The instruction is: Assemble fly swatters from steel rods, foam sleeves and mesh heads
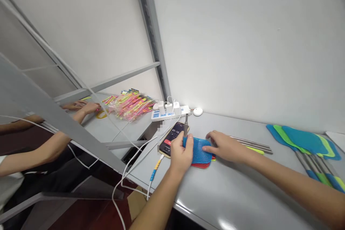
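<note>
My left hand (181, 151) is closed around a telescoping metal rod with a blue grip (185, 133), tip pointing up. Just right of it is a blue mesh fly swatter head (201, 152), on top of a small stack. A red swatter head (201, 165) shows at the stack's near edge, with a bit of yellow-green at the right. My right hand (219, 146) is at the blue head's right edge, thumb on the mesh and fingers curled at the far corner; the fingertips' undersides are hidden. Behind that hand lie metal rods (258, 145), one with a yellow-green grip.
Finished-looking fly swatters (304, 140) lie at the right. A phone (172, 140) on a cable, a power strip (169, 114) and a white round device (197, 111) stand left and back. Loose white cables hang over the edge. Beyond a metal frame (159, 43), another person's hands are near bagged colourful items (132, 106).
</note>
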The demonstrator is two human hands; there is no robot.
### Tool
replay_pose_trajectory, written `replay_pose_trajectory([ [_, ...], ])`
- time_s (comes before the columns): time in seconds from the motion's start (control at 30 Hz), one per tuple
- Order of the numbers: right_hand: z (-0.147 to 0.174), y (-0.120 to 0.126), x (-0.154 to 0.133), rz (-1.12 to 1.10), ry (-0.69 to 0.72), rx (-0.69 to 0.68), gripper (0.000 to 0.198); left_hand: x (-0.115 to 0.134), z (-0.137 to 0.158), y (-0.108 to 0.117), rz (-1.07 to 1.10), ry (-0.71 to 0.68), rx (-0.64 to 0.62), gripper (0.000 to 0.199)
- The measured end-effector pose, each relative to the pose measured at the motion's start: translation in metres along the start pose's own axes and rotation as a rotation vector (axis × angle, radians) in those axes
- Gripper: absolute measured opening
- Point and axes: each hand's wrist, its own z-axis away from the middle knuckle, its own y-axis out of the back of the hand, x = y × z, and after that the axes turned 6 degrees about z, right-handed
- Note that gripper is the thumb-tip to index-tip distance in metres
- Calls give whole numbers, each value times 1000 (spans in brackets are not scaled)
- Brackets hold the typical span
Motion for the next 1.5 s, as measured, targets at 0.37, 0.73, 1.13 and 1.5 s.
replay_pose_trajectory([
  [0.37, -46, 1, 7, -201, -62, -194, 47, -2, 1, 5, 37, -97, 27, 32],
  [0.73, 64, 51, 43, -1125, -458, 291, 40, 68, -59, -60, 539, 90, -300, 38],
  [1.13, 151, 44, 101, -1129, -603, 969, 29, 58, 56, -155, 813, 566, -920, 42],
  [1.5, 156, 29, 107, -1111, -447, 980, 41, 49, 45, -158, 676, 502, -1149, 40],
])
